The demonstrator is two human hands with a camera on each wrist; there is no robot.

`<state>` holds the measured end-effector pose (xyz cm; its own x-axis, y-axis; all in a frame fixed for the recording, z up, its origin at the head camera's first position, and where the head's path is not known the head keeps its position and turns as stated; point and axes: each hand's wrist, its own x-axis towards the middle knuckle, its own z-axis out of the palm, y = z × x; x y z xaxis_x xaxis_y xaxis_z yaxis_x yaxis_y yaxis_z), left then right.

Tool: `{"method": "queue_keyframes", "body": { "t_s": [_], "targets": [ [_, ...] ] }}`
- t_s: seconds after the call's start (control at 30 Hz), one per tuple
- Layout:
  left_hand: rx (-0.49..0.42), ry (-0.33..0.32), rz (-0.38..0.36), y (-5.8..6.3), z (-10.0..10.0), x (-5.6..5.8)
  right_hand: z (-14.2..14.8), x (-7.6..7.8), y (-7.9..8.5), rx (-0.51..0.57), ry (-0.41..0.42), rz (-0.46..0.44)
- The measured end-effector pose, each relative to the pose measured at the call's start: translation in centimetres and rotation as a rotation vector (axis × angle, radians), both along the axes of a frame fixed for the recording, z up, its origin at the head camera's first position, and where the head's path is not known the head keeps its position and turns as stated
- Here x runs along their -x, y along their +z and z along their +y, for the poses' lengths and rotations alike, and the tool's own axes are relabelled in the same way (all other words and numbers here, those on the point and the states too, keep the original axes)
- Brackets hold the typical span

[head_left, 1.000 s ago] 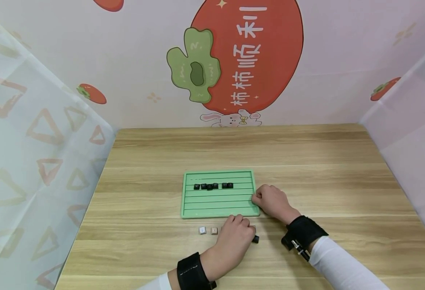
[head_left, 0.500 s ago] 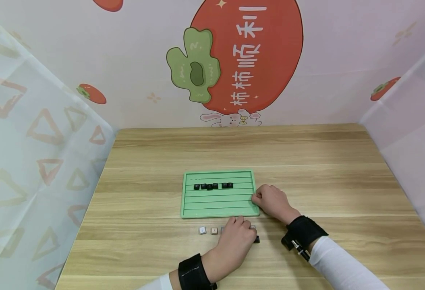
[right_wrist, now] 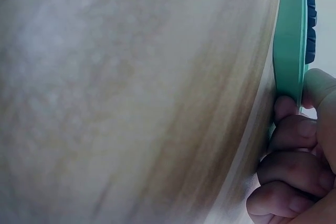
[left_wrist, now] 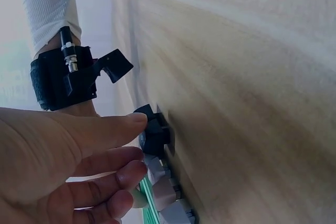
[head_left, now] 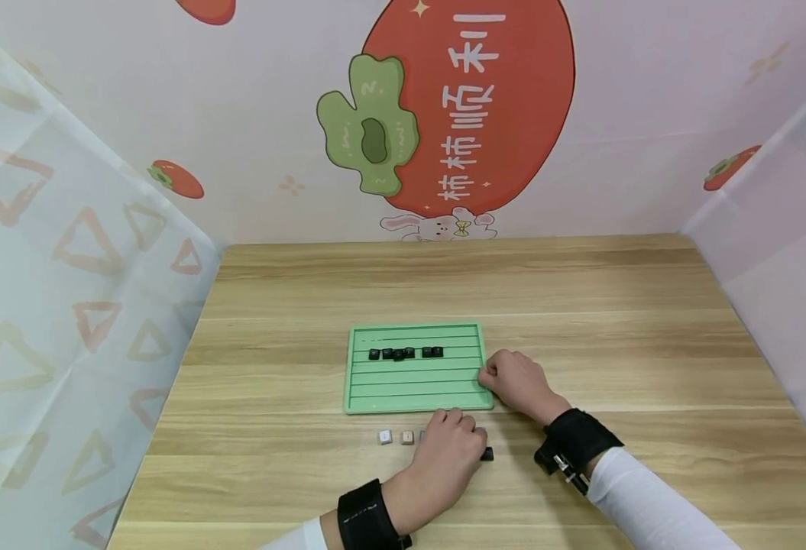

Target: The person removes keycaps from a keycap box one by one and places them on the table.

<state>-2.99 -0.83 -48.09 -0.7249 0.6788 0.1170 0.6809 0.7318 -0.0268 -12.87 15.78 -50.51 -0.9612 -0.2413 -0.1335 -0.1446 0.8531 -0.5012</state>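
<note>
In the head view, my left hand is low over the table in front of a green ridged board. Its thumb and index finger pinch a black keycap, seen close up in the left wrist view. Light keycaps, one white and one beige, lie in a row beside this hand, which hides part of the row. My right hand grips the board's right edge between thumb and curled index finger. Several black keycaps stand in a line across the board's upper part.
The wooden table extends around the board on all sides. A printed back wall rises at its far edge, with side panels at left and right. Black straps with cameras sit on both wrists.
My left hand has shifted very slightly to the right, baring the edge of another light keycap beside the beige one. The right hand and board have stayed in place.
</note>
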Motion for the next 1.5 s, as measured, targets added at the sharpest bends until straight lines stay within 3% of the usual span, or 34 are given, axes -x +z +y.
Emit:
{"method": "queue_keyframes", "body": {
  "t_s": [0.2, 0.33, 0.43, 0.67, 0.93, 1.5],
  "targets": [
    [-0.028, -0.006, 0.010, 0.4, -0.1, 0.4, 0.1, 0.0, 0.0, -0.004, 0.002, -0.006],
    [-0.060, -0.003, 0.057, 0.6, -0.5, 0.8, 0.1, 0.0, 0.0, -0.004, 0.003, -0.002],
    [-0.074, 0.018, 0.084, 0.7, -0.8, 1.2, 0.1, 0.0, 0.0, -0.003, 0.006, -0.001],
    [-0.077, 0.056, 0.061, 1.2, -1.3, 1.8, 0.1, 0.1, -0.1, -0.007, 0.008, -0.001],
    [-0.118, 0.090, 0.122, 1.3, -1.6, 2.9, 0.1, 0.0, -0.1, -0.010, 0.006, -0.005],
    [-0.091, 0.145, 0.077, 1.7, -2.0, 4.4, 0.0, 0.0, 0.2, -0.013, 0.015, -0.001]
  ]
}}
